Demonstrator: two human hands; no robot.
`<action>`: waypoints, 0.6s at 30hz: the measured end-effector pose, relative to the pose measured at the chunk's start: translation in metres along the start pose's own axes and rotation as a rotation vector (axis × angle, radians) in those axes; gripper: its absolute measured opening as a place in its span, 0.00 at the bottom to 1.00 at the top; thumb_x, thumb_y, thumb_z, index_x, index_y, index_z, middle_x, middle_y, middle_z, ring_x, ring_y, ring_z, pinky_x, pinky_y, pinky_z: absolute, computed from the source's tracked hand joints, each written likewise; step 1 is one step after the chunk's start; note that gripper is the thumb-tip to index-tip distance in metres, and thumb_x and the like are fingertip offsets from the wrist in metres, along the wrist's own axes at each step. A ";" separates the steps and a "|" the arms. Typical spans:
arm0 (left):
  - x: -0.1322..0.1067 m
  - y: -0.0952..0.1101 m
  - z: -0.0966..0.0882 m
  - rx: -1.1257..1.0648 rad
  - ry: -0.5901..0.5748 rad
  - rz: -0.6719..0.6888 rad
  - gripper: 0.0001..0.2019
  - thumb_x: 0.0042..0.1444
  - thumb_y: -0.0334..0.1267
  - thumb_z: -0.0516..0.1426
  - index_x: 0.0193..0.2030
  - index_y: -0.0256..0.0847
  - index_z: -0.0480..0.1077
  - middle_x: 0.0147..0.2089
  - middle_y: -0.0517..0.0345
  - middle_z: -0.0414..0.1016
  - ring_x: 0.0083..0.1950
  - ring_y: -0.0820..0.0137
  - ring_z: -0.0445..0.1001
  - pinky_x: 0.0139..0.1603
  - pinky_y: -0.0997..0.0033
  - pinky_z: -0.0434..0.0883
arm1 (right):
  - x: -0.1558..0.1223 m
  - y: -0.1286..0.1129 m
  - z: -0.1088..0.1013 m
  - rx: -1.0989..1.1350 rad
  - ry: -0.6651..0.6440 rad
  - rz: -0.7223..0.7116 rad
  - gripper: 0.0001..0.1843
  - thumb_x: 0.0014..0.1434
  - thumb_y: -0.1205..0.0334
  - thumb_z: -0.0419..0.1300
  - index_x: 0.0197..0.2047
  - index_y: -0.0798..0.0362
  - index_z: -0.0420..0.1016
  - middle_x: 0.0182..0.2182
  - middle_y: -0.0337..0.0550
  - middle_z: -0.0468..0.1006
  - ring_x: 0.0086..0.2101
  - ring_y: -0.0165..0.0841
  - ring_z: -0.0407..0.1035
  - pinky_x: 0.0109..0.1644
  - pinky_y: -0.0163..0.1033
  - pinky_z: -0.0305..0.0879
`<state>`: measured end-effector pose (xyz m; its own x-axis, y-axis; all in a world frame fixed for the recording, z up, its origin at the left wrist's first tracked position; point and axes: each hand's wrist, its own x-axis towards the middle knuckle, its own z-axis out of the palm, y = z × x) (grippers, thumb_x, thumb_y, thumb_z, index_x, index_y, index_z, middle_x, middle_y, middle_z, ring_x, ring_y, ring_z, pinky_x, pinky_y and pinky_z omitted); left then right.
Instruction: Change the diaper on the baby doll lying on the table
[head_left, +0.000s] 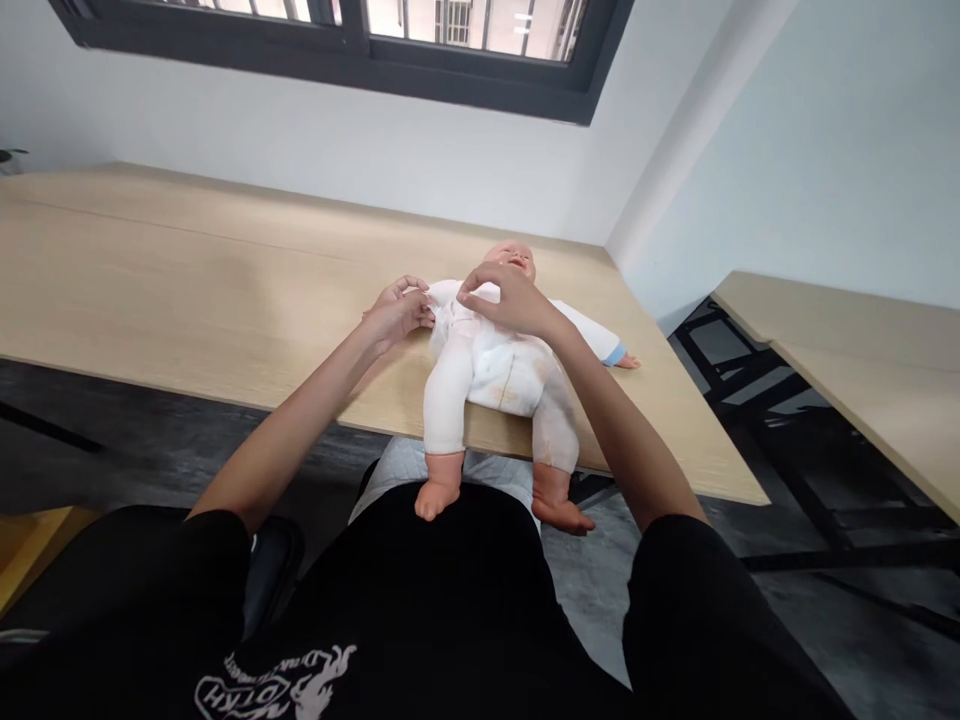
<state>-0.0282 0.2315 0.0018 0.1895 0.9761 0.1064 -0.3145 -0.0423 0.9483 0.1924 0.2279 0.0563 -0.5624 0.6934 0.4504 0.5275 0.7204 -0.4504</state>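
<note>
A baby doll lies on its back on a light wood table, its pink head at the far side. It wears a white bodysuit with brownish stains, and its bare feet hang past the table's front edge. My left hand grips the bodysuit's fabric at the doll's side. My right hand is over the doll's chest, its fingertips pinching the white cloth. The hand hides part of the chest and neck. A blue cuff shows on the doll's outstretched arm.
A second wood table stands at the right, with dark metal legs beneath it. A dark window frame is set in the white wall above. A black chair armrest is at my left, and a yellow object is low at the left edge.
</note>
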 end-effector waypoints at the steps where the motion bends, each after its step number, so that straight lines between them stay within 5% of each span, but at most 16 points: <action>1: -0.001 0.001 0.002 0.008 -0.001 0.016 0.15 0.46 0.28 0.61 0.39 0.40 0.62 0.26 0.69 0.72 0.24 0.76 0.72 0.30 0.75 0.72 | -0.009 0.003 -0.003 0.010 -0.003 -0.015 0.13 0.66 0.54 0.59 0.39 0.56 0.78 0.42 0.46 0.80 0.47 0.37 0.71 0.57 0.43 0.64; 7: -0.007 0.006 0.025 0.198 -0.068 0.126 0.16 0.47 0.30 0.62 0.40 0.41 0.60 0.29 0.69 0.72 0.25 0.78 0.71 0.30 0.76 0.70 | -0.039 0.025 0.003 0.097 -0.083 0.042 0.17 0.68 0.50 0.58 0.52 0.51 0.79 0.54 0.45 0.77 0.56 0.38 0.68 0.65 0.46 0.60; 14: -0.008 0.002 0.053 0.420 -0.262 0.251 0.16 0.48 0.28 0.61 0.41 0.43 0.61 0.31 0.66 0.70 0.28 0.78 0.68 0.26 0.80 0.61 | -0.028 0.013 0.016 -0.292 -0.297 0.186 0.18 0.69 0.54 0.56 0.57 0.48 0.78 0.62 0.48 0.70 0.59 0.51 0.59 0.63 0.61 0.56; 18: 0.001 0.005 0.052 0.343 -0.046 0.182 0.14 0.47 0.26 0.58 0.38 0.42 0.61 0.27 0.68 0.69 0.25 0.78 0.66 0.26 0.80 0.64 | -0.012 0.012 0.018 -0.331 -0.280 0.184 0.19 0.71 0.54 0.51 0.57 0.47 0.78 0.55 0.50 0.74 0.57 0.49 0.61 0.61 0.58 0.55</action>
<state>0.0189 0.2212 0.0220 0.2028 0.9359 0.2881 -0.0192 -0.2903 0.9567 0.1944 0.2283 0.0316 -0.5666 0.8120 0.1401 0.7837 0.5835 -0.2128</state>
